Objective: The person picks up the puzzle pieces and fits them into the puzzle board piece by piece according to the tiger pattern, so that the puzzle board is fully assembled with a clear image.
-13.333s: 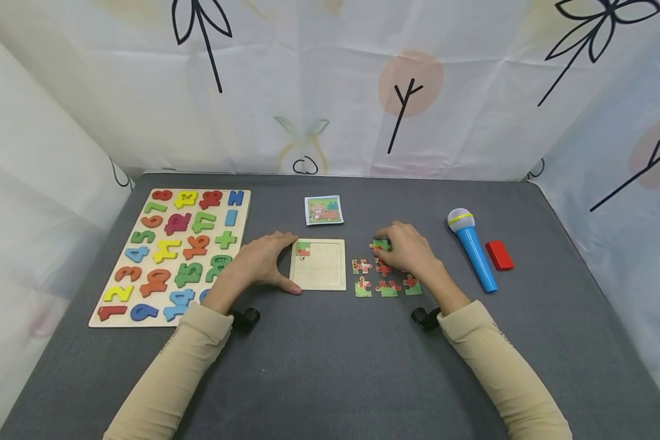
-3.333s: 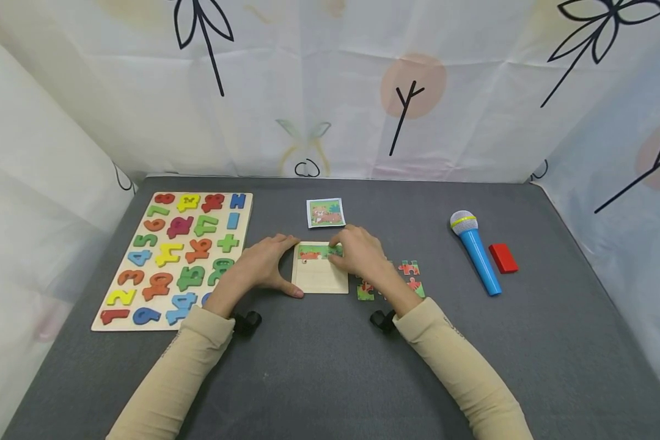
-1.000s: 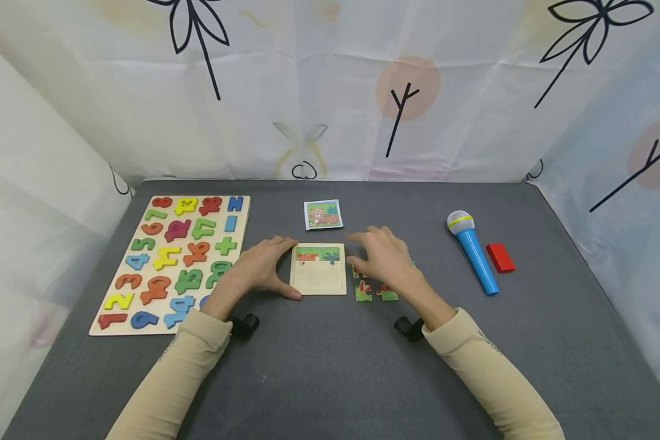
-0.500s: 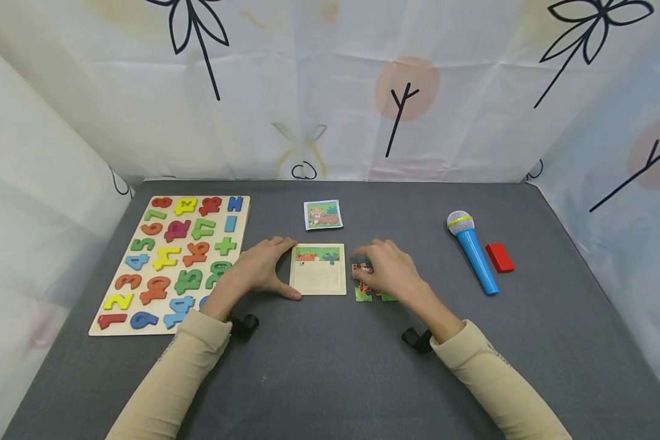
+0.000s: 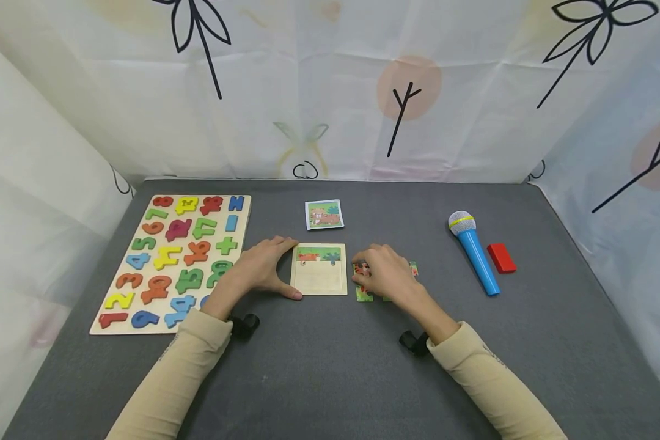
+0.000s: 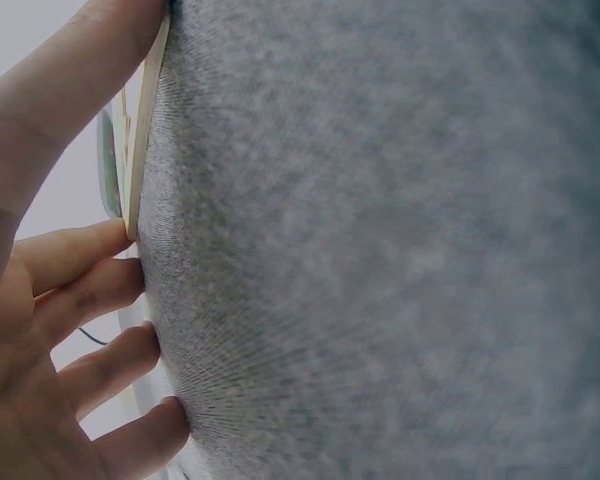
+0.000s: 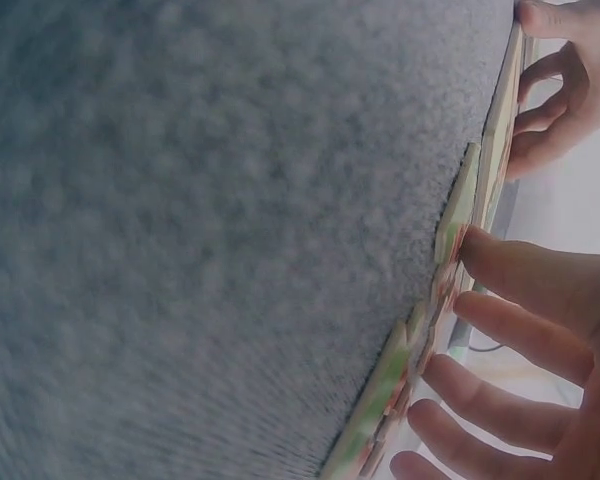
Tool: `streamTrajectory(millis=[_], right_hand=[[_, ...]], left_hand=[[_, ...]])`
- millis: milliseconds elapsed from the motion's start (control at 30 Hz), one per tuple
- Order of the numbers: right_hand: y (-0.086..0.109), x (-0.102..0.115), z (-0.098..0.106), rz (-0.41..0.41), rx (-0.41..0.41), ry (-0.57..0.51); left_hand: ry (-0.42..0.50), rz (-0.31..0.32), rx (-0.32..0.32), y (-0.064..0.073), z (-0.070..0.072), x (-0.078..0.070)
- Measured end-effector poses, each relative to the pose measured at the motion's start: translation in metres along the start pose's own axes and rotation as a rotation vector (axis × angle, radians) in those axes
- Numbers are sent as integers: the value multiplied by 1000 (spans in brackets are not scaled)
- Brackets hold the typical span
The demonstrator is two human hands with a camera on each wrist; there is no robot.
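A square wooden puzzle tray (image 5: 319, 282) lies mid-table. A strip of green and red puzzle pieces (image 5: 319, 253) fills its far edge. My left hand (image 5: 260, 267) rests at the tray's left side, thumb at the near corner and index finger at the far one; in the left wrist view, its fingers (image 6: 105, 370) are spread. Right of the tray, my right hand (image 5: 387, 272) pinches a red-and-white puzzle piece (image 5: 361, 269) between thumb and index finger, low on the table. Beneath and beside this hand are loose pieces (image 5: 364, 294), mostly hidden.
At the left stands a wooden board (image 5: 170, 263) of coloured numbers and letters. A small picture card (image 5: 324, 214) lies beyond the tray. To the right are a blue toy microphone (image 5: 475, 253) and a red block (image 5: 502, 258). White printed cloth hangs around the table.
Over the earlier frames, the far row of the tray gained pieces. In the last second my right hand lowered and drew nearer, onto a loose piece. My left hand stayed put.
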State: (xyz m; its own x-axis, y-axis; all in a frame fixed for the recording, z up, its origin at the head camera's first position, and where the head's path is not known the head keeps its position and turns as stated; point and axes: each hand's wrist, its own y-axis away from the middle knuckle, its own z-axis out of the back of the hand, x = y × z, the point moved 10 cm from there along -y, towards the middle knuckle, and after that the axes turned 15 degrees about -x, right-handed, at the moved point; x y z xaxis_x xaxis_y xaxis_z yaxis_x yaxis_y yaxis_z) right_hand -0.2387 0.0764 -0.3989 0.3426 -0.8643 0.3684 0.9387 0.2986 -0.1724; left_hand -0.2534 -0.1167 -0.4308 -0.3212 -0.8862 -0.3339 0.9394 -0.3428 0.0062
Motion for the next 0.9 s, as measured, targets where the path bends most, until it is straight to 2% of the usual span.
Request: streamTrajectory(millis=[400,633,900], right_hand=[[-1,0,-1,-1,2,12],[-2,7,2,31,-26,15],[-6,19,0,52,-30,-52]], left_hand=[[29,-10,41,-1,-1,2],[38,-12,27,-2,1,2],[32,-3,25,-2,0,2]])
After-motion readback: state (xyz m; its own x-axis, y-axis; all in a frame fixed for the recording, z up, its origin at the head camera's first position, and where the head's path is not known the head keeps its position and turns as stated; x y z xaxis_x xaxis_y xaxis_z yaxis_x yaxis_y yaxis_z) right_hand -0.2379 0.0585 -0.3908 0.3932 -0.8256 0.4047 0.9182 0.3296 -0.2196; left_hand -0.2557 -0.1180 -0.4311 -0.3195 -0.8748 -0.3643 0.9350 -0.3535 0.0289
